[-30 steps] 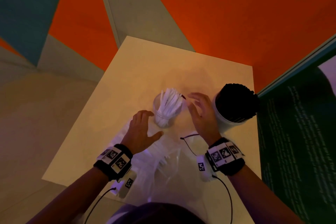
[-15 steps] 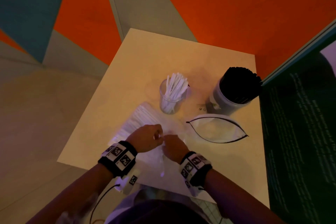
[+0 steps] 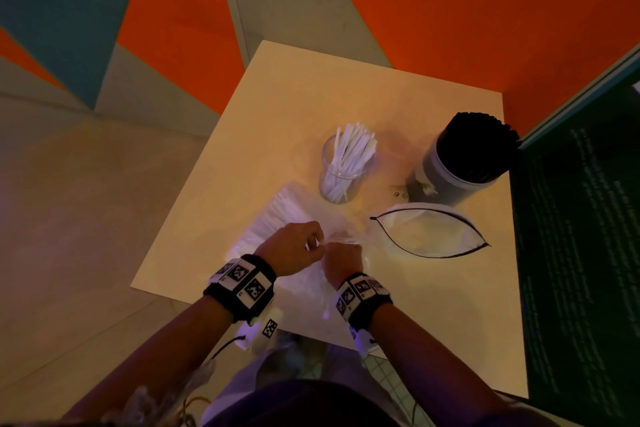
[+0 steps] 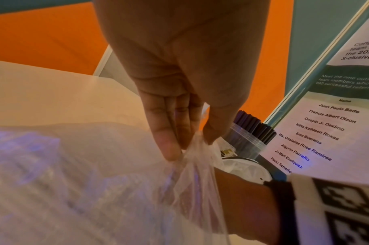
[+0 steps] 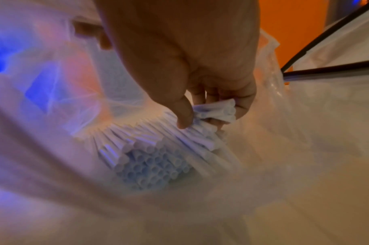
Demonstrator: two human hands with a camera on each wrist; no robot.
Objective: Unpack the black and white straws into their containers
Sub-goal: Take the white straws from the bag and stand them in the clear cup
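Observation:
A clear plastic bag full of white straws lies on the table near its front edge. My left hand pinches the bag's gathered mouth and holds it up. My right hand is inside the bag and grips a small bunch of white straws. A clear glass with white straws stands behind the bag. A grey tub packed with black straws stands at the right.
An empty clear pouch with a black rim lies open on the table in front of the grey tub. A dark printed board stands against the table's right edge. Orange and grey floor surrounds the table.
Both hands came back from beside the glass to the bag at the table's front. The left hand took hold of the bag's mouth and the right hand closed on straws inside.

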